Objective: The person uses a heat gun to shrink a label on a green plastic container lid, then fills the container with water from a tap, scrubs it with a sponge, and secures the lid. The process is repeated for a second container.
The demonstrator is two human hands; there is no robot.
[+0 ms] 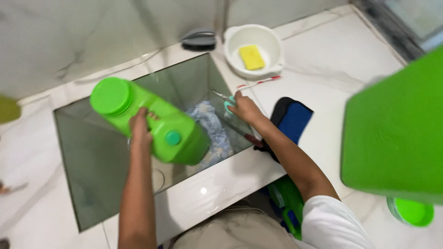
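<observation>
Green jug (152,124), a big plastic one with a wide screw cap, hangs tilted over the sunken glass-walled basin (83,152), its cap end toward the basin's far left corner. The left hand (140,129) is wrapped shut around the jug's handle and carries it alone. That one-handed hold looks like the weak point: the jug is bulky and held well off level, so it could twist in the grip, drop into the basin and strike the glass, or land on the patterned blue cloth (213,131) lying in the basin's near right part.

At the basin's right edge, the right hand (244,108) is closed on a pair of scissors (226,99), fingers through the teal loops, blades pointing into the basin. With attention split between both hands, the blades could nick the cloth or scrape the glass. Beyond the basin's far right corner sits a white bowl (272,44) holding a yellow sponge (251,57).
</observation>
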